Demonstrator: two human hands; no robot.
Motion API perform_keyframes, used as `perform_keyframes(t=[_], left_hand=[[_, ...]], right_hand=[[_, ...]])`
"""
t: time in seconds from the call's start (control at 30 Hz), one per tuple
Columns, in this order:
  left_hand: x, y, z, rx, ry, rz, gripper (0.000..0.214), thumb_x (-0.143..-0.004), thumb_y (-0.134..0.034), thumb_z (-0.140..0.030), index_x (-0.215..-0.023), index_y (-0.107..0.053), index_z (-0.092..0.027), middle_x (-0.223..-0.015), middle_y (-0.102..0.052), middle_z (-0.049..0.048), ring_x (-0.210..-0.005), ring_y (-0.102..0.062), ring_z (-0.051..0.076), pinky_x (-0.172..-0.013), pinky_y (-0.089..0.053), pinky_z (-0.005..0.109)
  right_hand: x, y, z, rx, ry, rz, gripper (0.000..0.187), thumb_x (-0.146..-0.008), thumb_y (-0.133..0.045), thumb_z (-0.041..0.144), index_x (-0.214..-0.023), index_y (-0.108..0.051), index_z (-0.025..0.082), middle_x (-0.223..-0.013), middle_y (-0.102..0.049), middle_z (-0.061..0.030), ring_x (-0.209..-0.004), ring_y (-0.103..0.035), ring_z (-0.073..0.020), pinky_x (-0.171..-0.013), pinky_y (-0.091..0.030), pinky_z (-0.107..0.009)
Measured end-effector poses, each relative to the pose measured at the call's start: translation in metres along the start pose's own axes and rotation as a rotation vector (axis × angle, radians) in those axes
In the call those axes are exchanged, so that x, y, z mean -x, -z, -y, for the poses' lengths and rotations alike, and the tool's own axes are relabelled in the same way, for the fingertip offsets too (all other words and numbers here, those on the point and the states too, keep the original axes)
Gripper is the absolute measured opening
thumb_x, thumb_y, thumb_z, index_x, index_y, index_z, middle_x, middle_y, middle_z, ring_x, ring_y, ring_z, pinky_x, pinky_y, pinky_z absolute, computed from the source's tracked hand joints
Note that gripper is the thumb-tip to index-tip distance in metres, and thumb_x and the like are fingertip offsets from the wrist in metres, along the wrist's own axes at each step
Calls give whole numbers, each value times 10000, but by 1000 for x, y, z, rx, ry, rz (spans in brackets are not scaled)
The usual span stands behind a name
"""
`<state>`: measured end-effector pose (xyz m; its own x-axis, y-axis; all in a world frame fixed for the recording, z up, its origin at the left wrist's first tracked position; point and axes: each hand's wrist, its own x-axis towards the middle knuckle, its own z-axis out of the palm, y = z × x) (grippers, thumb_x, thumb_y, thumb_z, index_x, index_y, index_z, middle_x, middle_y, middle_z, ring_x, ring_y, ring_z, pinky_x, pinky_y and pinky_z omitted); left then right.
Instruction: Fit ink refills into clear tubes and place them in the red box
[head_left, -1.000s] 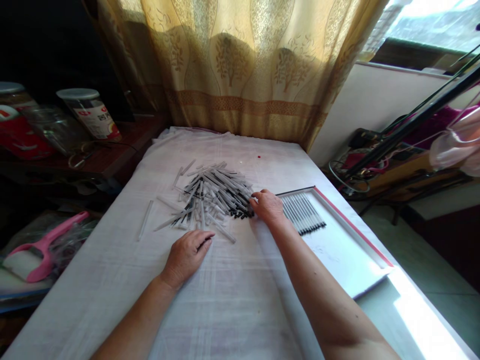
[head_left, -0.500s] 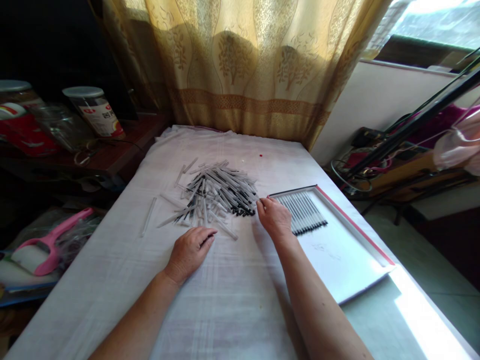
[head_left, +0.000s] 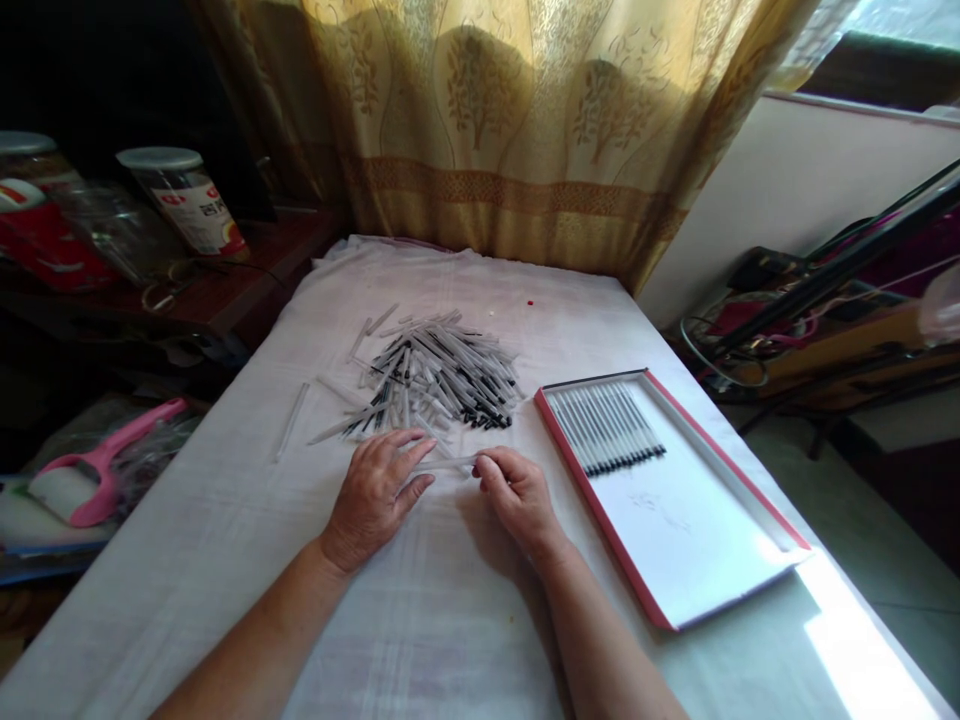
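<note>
Right hand (head_left: 521,495): clear tube (head_left: 454,463) pinched at one end, thumb against fingers
Left hand (head_left: 379,490): thumb and fingers spread around the other end, can't really be told if it's touched
Tube spot: held just this side of the messy pen pile (head_left: 442,375)
Red-edged box (head_left: 602,510): black-tipped pens (head_left: 607,430) lined up inside

The piled slender tubes (head_left: 457,365) look like smooth, translucent plastic. The shallow tray (head_left: 675,550) at right has a glossy white base. Matt woven cloth (head_left: 450,620) lies near; the far curtain (head_left: 517,190) is sheeny fabric. At left, the pink handle (head_left: 112,455) looks like smooth plastic.
</note>
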<state>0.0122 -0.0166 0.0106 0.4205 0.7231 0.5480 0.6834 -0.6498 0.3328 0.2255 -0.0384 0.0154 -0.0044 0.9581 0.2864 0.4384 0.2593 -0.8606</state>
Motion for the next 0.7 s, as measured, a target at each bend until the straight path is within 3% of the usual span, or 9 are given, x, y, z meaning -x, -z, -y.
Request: perform_keyframes(t=[0.13,0.3,0.4,0.47,0.53,0.7], left_hand=[[2,-2,-1,17,-29,111,279,-977,-441,-350,-1089,-644,-195,-895,-722,54,-802,-650,187,-784,-487,338],[4,-3,2,34,19,39,268,-973,-448,-328,-1093,-646,-194,-936,-719,65,-852,-648,197,-779,-493,335],[4,-2,7,32,65,-15,285,-974,-438,-320,-1126,-644,-196,-958,-716,72,-872,-648,204,-787,-506,340],[3,-2,10,49,102,-18,302,-974,-428,-326,-1144,-645,-203,-955,-716,72,-868,-652,204,-786,-515,337],[3,-2,12,78,143,-13,313,-973,-423,-328,-1156,-646,-208,-954,-720,72,-873,-658,202,-794,-523,332],[3,-4,12,149,243,-30,326,-967,-417,-295,-1192,-626,-188,-935,-729,71,-865,-673,193,-814,-536,322]], right_hand=[[-1,-4,6,-98,-40,-11,329,-909,-480,353,-679,-653,193,-603,-619,-3,-587,-589,-132,-613,-464,-242],[-7,-2,-7,-196,-195,-85,373,-912,-459,433,-799,-701,173,-638,-664,-21,-556,-599,-136,-556,-474,-243],[-15,6,-19,57,-201,-188,312,-883,-504,409,-865,-718,182,-767,-718,-53,-690,-652,-177,-652,-507,-281],[-22,12,-23,291,-180,-189,255,-871,-523,357,-892,-728,207,-880,-733,-62,-815,-667,-198,-756,-504,-300],[-30,16,-23,483,-184,-151,239,-876,-519,316,-932,-735,231,-958,-727,-54,-878,-665,-197,-799,-488,-288],[-53,10,-14,758,-212,6,255,-904,-520,348,-1024,-734,283,-1021,-700,-24,-874,-656,-177,-724,-470,-254]])
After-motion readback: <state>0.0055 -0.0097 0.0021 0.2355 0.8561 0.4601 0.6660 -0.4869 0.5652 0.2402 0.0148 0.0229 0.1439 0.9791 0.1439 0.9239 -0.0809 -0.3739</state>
